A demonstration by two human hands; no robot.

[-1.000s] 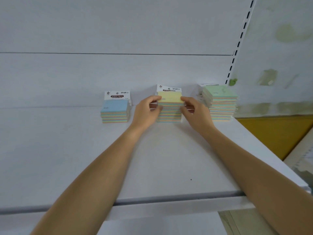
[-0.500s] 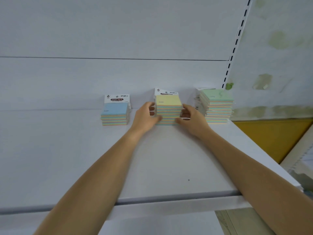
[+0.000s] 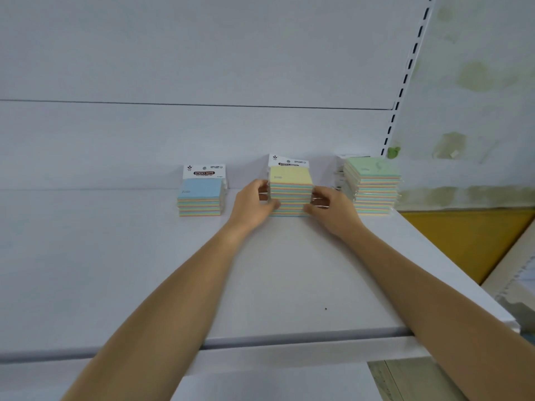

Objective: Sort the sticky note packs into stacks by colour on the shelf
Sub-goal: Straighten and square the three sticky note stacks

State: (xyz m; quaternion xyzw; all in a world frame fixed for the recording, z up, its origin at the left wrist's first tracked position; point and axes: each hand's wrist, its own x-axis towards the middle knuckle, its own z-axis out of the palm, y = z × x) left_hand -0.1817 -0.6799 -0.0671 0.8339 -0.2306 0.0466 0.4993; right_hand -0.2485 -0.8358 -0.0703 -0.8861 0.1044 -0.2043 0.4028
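At twelve o'clock on the shelf [image 3: 144, 270], the left hand [image 3: 254, 202] and right hand [image 3: 330, 208] clasp the yellow-topped stack [image 3: 291, 195] from nine and three o'clock, where an uneven squeeze could likely skew or topple its slick packs.

Bare shelf [image 3: 115, 270] spreads across the left half of the frame, open from the front edge to the back panel [image 3: 173, 140]. Three stacks stand in a row close to that panel at centre: the blue-topped stack [image 3: 199, 198], the yellow-topped stack [image 3: 290, 192] and the taller green-topped stack [image 3: 372, 186]. The left hand [image 3: 252, 205] fills the blue-yellow gap and the right hand [image 3: 333, 208] fills the yellow-green gap, both gripping the yellow-topped stack. Open shelf lies between the forearms at lower centre. The slotted upright [image 3: 405, 82] bounds the upper right.
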